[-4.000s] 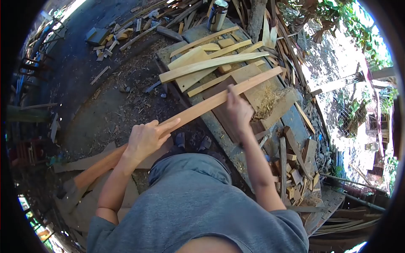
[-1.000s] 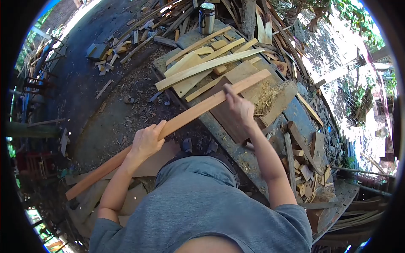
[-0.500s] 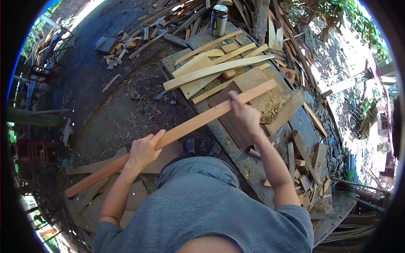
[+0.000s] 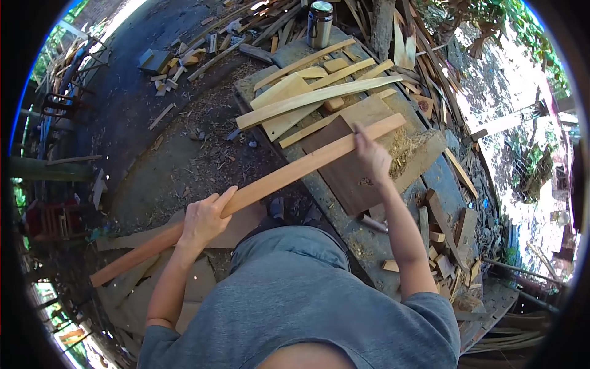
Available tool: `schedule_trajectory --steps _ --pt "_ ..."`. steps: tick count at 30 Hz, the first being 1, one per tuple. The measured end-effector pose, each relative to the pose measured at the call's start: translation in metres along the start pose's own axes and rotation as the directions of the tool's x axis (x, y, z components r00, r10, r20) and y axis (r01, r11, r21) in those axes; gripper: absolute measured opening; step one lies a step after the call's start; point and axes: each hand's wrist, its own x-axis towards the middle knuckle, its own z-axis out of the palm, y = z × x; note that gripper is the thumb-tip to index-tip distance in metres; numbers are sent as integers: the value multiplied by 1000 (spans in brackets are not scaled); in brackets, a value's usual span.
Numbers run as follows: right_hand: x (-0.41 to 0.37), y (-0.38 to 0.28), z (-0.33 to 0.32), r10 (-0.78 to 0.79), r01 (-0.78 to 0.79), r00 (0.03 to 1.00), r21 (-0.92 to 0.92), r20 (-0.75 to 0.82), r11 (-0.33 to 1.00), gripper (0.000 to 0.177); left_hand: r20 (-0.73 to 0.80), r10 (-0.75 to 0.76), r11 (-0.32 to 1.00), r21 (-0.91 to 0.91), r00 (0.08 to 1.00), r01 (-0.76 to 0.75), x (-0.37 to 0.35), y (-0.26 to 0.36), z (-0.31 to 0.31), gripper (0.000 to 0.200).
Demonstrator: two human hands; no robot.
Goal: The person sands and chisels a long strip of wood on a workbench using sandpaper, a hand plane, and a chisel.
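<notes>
A long reddish-brown wooden plank point(image 4: 289, 175) runs diagonally from the lower left up over the workbench. My left hand point(image 4: 208, 216) is closed around it left of my body, the thumb and a finger reaching along its face. Near the plank's far end, my right hand point(image 4: 373, 155) grips it by the near edge, slightly blurred, one finger lying on the upper face. Whether anything small is between those fingers and the wood is hidden. Under the far end lie a flat brown board point(image 4: 344, 178) and a heap of shavings point(image 4: 402, 154).
Pale wood strips point(image 4: 319, 101) lie across the workbench point(image 4: 362, 243). A metal flask point(image 4: 319, 26) stands at its far end. Several wood offcuts point(image 4: 442, 264) are piled on the right, and scraps point(image 4: 172, 71) litter the floor. Flattened cardboard point(image 4: 184, 280) lies at lower left.
My right hand has slid a little to the right and toward me along the plank. The plank and my left hand have shifted slightly to the left.
</notes>
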Motion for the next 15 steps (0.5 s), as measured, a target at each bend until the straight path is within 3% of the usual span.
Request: schedule_trajectory --steps 2,5,6,8,11,14,15 --pt "36 58 20 106 -111 988 -35 -110 993 38 -8 0 1000 2 1000 0 2 -1 0 62" --pt "38 53 21 182 -183 975 7 -125 983 39 24 -42 999 27 999 41 5 0 -5 63" --pt "23 27 11 171 -173 983 -30 -64 984 39 13 -38 999 25 999 38 10 -2 -6 63" --pt "-10 -16 -1 -11 11 1000 26 -10 1000 39 0 -41 999 31 999 41 10 -5 -4 62" --pt "-22 -24 -14 -96 95 994 39 49 995 41 25 -58 998 14 998 58 11 -1 -7 61" --pt "29 45 6 138 -137 990 21 -41 990 40 2 -34 999 -17 999 34 10 2 -2 61" --pt "39 54 7 138 -137 989 24 -48 990 40 -3 -30 999 -13 1000 30 11 1 -2 61"
